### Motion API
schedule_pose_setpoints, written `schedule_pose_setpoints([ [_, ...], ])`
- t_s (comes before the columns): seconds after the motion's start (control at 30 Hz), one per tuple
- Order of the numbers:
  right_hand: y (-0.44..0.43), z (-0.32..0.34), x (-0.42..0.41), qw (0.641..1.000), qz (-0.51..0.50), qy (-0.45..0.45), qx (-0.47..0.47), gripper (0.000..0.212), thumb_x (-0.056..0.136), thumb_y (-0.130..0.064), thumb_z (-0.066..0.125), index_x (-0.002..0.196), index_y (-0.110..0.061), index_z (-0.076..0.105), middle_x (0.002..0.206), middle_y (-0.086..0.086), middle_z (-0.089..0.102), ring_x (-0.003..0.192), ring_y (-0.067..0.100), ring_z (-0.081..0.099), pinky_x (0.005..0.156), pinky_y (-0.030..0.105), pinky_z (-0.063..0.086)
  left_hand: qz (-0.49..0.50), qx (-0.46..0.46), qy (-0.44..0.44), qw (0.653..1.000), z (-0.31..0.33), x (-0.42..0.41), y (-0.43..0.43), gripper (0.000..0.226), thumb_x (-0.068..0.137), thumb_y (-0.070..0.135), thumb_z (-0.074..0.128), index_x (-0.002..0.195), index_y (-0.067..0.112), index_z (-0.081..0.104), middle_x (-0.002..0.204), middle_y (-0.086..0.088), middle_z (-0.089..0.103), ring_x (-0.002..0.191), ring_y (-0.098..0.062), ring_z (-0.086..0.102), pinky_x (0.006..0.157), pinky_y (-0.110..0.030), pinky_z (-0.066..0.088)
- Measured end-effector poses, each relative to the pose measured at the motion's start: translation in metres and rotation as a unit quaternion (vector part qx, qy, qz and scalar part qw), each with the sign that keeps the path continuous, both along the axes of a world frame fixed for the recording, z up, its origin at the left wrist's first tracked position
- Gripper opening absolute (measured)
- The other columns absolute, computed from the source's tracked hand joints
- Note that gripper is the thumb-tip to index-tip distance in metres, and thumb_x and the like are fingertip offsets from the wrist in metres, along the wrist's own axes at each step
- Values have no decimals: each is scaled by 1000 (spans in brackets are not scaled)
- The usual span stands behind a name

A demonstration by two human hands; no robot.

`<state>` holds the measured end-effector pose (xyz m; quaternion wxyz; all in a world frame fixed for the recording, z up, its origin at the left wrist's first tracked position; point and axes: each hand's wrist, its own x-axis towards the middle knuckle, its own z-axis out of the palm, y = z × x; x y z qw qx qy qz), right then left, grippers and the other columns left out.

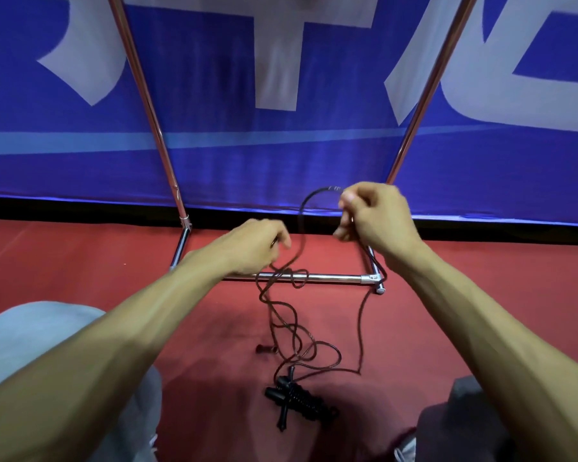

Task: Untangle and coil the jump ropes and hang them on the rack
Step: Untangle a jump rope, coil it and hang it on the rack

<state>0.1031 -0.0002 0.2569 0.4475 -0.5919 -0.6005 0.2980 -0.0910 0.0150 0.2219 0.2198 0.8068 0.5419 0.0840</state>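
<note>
A thin dark jump rope point(282, 311) hangs in tangled loops from both hands down to the red floor. My right hand point(374, 216) pinches a high loop of the rope in front of the banner. My left hand point(259, 243), lower and to the left, has its fingers curled round another strand. The strands cross over the rack's chrome bottom bar point(334, 278). On the floor between my knees lies a black bundle of handles and coiled rope point(297, 400). The chrome rack point(147, 95) has two uprights that rise toward the top of the view.
A blue banner with large white characters point(281, 155) stands right behind the rack. The floor point(80, 255) is red. My knees point(30, 345), in grey cloth, frame the lower corners. A small dark piece point(266, 349) lies on the floor beside the rope.
</note>
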Motion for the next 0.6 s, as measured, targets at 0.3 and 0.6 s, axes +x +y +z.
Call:
schedule_pose_setpoints([
  [0.3,-9,25,16,984,42,174,-5,29,103,-8,36,76,-9,49,59,7,44,44,14,55,49,30,55,36,17,-50,998,-7,16,1,27,91,29,65,115,17,64,75,8,54,72,-11,51,67,-21,33],
  [0.6,-8,27,9,968,105,227,-7,28,104,-11,35,80,-9,51,61,4,45,51,16,55,56,29,54,80,33,-48,995,-13,18,3,19,94,38,60,103,24,70,65,1,55,63,-16,56,61,-30,39],
])
